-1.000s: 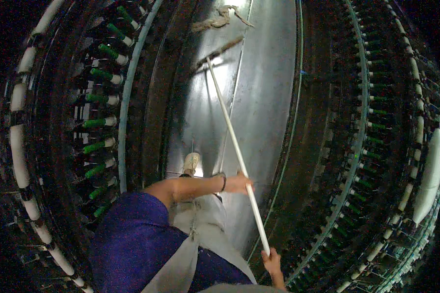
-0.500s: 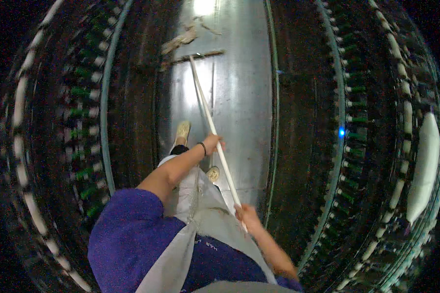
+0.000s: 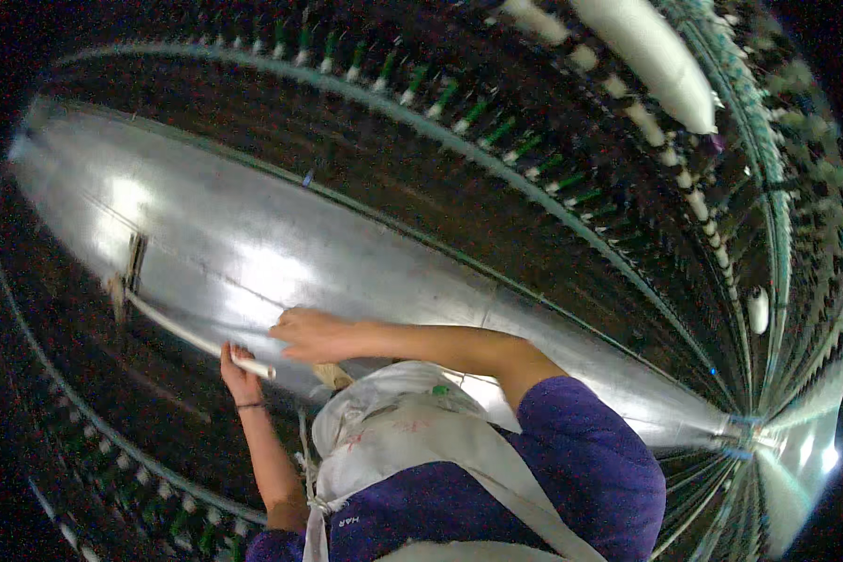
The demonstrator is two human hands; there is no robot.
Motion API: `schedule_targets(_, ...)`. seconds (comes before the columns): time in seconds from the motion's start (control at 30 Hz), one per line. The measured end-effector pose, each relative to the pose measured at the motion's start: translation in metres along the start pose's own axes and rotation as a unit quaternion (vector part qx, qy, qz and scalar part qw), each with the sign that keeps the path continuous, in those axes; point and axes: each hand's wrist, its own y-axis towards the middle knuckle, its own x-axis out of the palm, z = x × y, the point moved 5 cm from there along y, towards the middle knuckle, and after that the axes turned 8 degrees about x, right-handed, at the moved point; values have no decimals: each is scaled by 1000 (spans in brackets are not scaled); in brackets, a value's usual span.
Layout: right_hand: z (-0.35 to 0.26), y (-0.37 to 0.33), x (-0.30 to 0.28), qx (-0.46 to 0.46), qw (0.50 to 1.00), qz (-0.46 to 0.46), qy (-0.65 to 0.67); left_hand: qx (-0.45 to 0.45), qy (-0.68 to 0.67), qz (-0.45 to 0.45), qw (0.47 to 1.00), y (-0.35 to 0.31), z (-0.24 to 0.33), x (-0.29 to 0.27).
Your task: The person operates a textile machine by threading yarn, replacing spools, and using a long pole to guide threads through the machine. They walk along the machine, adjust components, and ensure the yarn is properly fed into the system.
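My left hand, with a dark band at its wrist, is closed round the white pole of a wide-headed floor mop near its free end. The pole slants away to the far left. Its narrow dark head lies on the shiny metal-grey floor, beside the machine on the left. A pale clump is next to the head; I cannot make out its kind. My right hand is off the pole, just right of its end, fingers loosely bent and thumb apart, holding nothing.
Long dark machines with rows of green and white bobbins line both sides of the narrow aisle. A large white cylindrical bundle hangs at the upper right. One shoe shows below my right hand.
My view and body have turned to the right. The right hand has let go of the pole; the left still grips it, now close to the end. The mop head has swung to the left.
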Motion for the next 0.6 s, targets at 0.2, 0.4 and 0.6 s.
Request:
schedule_targets(0.2, 28, -200, -381, 222, 711, 490, -453, -115, -106, 27, 987, 43, -26, -14)
schedule_targets(0.4, 33, -374, -580, 268, 617, 475, -568, -96, -43, 100, 989, 51, -33, -12)
schedule_targets(0.6, 77, -412, -604, 311, 655, 477, -496, -127, 18, 69, 989, 97, -45, -12)
